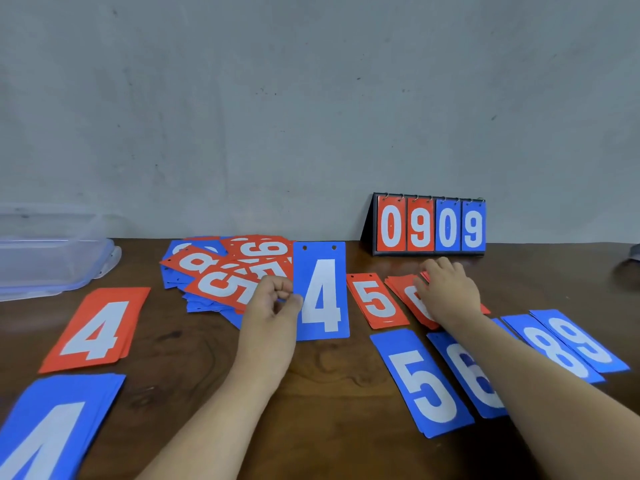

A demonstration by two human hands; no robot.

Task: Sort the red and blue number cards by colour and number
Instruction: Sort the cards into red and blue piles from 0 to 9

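Observation:
My left hand (273, 299) pinches the left edge of a blue 4 card (321, 292) and holds it upright above the table. My right hand (446, 289) lies with spread fingers on a red pile (408, 299) to the right of the red 5 pile (375, 301). A mixed heap of red and blue cards (221, 271) lies behind my left hand. On the left lie a red 4 pile (98, 329) and a blue 4 pile (52, 434). Blue 5 (420, 382), blue 6 (467, 372), blue 8 (554, 348) and blue 9 (581, 341) piles lie front right.
A flip scoreboard (429, 225) reading 0909 stands at the back against the grey wall. A clear plastic box (52, 258) sits at the far left on the dark wooden table (329, 375). A dark object (633, 252) shows at the right edge.

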